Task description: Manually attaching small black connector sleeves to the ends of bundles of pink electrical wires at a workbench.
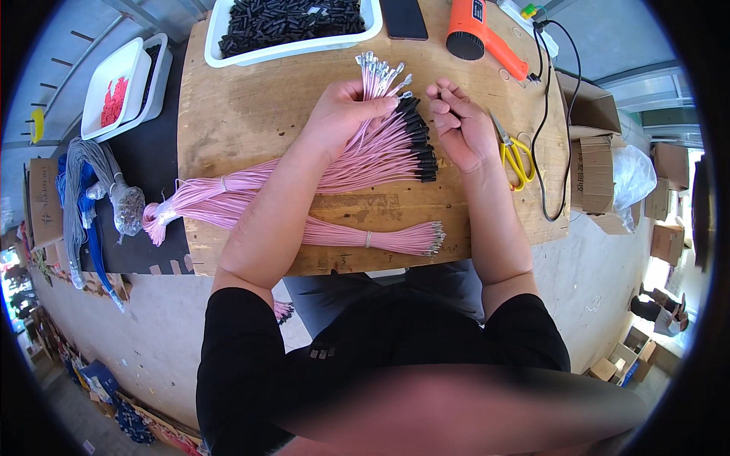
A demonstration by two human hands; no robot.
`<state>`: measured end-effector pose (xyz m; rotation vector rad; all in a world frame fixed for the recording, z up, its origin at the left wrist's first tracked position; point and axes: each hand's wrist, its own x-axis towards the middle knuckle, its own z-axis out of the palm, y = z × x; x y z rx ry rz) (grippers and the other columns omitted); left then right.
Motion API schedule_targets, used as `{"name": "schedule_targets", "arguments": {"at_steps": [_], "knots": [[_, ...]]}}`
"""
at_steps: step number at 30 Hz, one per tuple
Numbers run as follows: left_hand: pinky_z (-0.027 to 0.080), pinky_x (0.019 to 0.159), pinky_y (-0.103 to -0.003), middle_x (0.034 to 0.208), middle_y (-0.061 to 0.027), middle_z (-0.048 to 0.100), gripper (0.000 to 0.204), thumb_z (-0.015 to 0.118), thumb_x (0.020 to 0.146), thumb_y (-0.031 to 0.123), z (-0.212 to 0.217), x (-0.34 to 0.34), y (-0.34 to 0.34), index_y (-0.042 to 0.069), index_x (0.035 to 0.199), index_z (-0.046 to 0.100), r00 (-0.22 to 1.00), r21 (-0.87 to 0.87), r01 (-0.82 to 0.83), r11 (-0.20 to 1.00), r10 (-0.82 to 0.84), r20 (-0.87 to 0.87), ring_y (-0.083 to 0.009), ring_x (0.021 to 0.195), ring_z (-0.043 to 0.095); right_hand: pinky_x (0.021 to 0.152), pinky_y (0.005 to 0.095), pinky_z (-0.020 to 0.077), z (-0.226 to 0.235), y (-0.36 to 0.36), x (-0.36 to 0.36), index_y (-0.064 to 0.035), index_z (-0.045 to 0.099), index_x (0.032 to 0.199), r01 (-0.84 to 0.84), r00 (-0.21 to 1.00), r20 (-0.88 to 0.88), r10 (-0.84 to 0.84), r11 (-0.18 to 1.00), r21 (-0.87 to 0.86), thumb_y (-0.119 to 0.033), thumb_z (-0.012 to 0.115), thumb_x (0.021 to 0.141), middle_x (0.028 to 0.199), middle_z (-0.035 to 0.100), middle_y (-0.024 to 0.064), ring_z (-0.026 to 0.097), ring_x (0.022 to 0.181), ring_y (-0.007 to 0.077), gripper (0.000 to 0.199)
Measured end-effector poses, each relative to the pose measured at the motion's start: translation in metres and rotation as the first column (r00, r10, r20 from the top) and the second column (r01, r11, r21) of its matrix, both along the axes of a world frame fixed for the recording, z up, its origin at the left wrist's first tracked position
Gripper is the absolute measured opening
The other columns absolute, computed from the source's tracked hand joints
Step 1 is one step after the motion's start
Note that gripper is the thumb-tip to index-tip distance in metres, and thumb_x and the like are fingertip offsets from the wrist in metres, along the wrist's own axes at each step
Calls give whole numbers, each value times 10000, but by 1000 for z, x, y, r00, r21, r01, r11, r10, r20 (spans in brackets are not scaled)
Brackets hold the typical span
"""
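Over the table (243, 99), our left hand (339, 114) clasps pink wires (369, 162) below their metal ends (374, 65), probably keeping those exposed; our right hand (461, 125) curls half-closed just beside, and we can't tell if it pinches anything.

Left hand (342, 114) pinches pink wires (369, 152) near their metal ends; right hand (464, 125) just beside, fingers (447, 120) curled. White tray (213, 57) of black sleeves (289, 26), orange heat gun (473, 26), yellow-handled scissors (511, 148) on table (243, 99).
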<state>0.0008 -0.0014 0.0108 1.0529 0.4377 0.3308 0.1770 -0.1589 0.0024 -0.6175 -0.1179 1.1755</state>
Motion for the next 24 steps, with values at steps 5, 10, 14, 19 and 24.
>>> {"name": "schedule_targets", "arguments": {"at_steps": [5,10,14,19,24], "knots": [[465,605,-227,814,-49,676,167,761,857,81,-2,0,1,-25,967,694,1000,-35,-3,999,3,-1,-91,663,588,614,193,427,6,4,-6,66,560,1203,70,995,78,-66,997,-44,18,492,988,1085,597,158,528,796,146,230],[463,597,-226,804,-51,676,134,743,865,71,-5,3,2,-21,949,694,1000,-28,4,1000,-5,-10,-93,656,589,737,216,487,7,4,-5,106,529,1266,123,984,145,-99,979,-162,50,478,968,1143,580,161,560,916,185,308],[461,582,-222,788,-50,668,140,737,865,78,-4,-3,3,-24,946,686,999,-8,-15,1000,15,-42,-91,646,587,828,236,541,5,9,-8,88,529,1260,67,994,89,-59,994,-91,43,468,978,1100,597,165,612,951,219,293],[443,550,-236,766,-3,649,191,763,855,130,-8,-1,-2,20,999,703,999,54,9,998,-7,-33,-76,630,566,652,183,490,-16,-1,7,53,539,1243,64,995,85,-56,994,-88,-3,510,994,1058,636,159,588,837,162,257],[452,546,-257,664,-32,640,116,750,799,94,-2,1,-2,-7,801,693,1000,136,0,991,0,2,-99,591,590,670,189,507,-31,-12,38,76,555,1215,-15,994,107,26,995,-104,-20,520,1002,1171,615,162,573,867,137,236]]}}
